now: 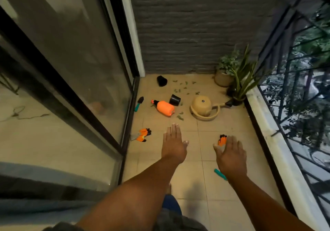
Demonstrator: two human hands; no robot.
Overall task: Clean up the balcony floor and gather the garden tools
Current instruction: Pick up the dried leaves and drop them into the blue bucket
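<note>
My left hand [174, 144] and my right hand [230, 153] are stretched out above the tiled floor, fingers straight, holding nothing. An orange spray bottle [164, 107] lies on its side. A beige watering can [203, 107] is tipped over to its right. Two black pots lie toppled: one near the wall [162, 80], one beside the bottle [175, 99]. A trowel with a teal handle [139, 103] lies by the door track. One orange glove [143, 134] lies at the left, another [222, 140] is partly hidden behind my right hand. A teal handle [220, 174] shows under my right wrist. Green leaf bits [184, 88] are scattered about.
A sliding glass door [71, 66] runs along the left. Potted plants [232, 77] stand in the far right corner by the grey brick wall. A low ledge with a black railing [285, 123] borders the right side.
</note>
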